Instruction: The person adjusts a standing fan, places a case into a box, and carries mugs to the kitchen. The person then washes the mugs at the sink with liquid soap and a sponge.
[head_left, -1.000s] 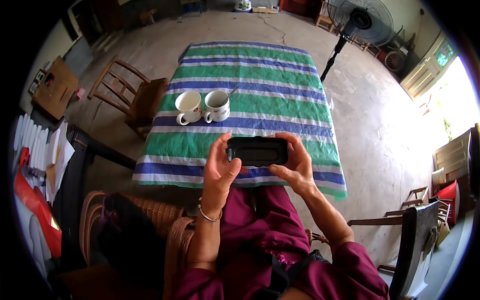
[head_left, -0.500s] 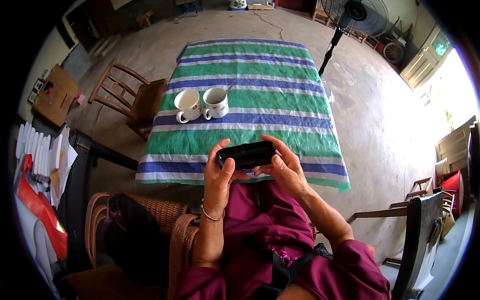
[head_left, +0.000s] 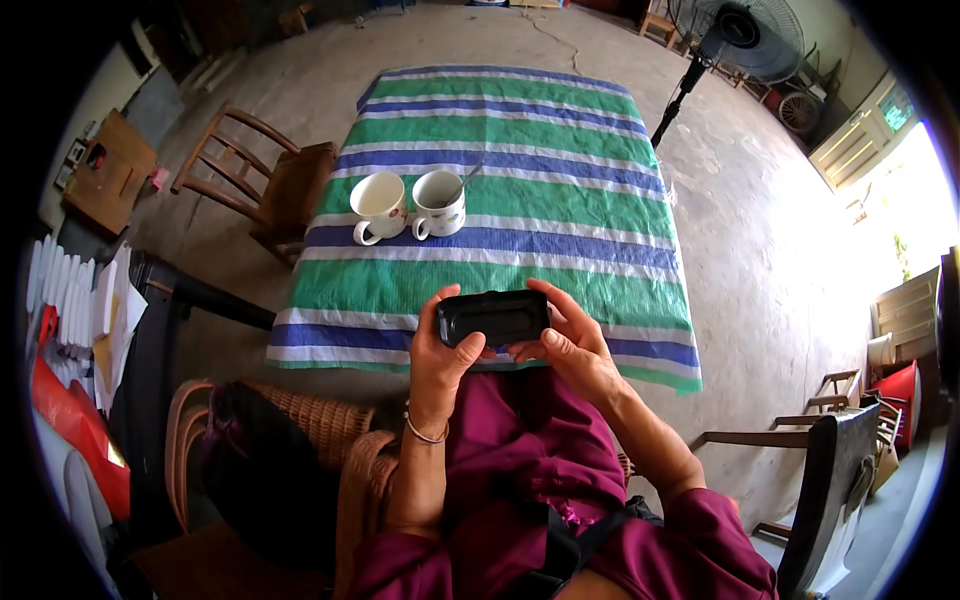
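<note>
Black case: we have the small black case (head_left: 492, 318) up in front of us, over the near edge of the striped cloth (head_left: 480, 265) and above our lap (head_left: 525, 430). A rounded, sunken rectangle faces us; whether it is a hollow or only a moulded face, we cannot tell.
Left hand: our left hand (head_left: 434, 365) is closed on the case's left end, fingers up its side, thumb at the lower edge.
Right hand: our right hand (head_left: 582, 358) is closed on the right end, index finger along the upper corner, thumb near the lower corner. The hands are apart, with the case spanning them.
Case weight: we judge it light, easy for fingertips alone to bear.
Case shell: it looks stiff, like moulded plastic, and should not give much under our thumbs. The glossy rim may be a little slippery; a hard knock could chip it, though it does not seem very fragile.
Case hold: both short ends suit us best, thumbs low and fingers behind, off the sunken middle.
Mugs: beyond our hands, to the left, we see a white mug (head_left: 377, 203) and a patterned mug (head_left: 441, 212) side by side, both upright, handles towards us. A spoon (head_left: 466, 183) leans in the patterned one.
Left wrist: we wear a bracelet (head_left: 428, 438).
</note>
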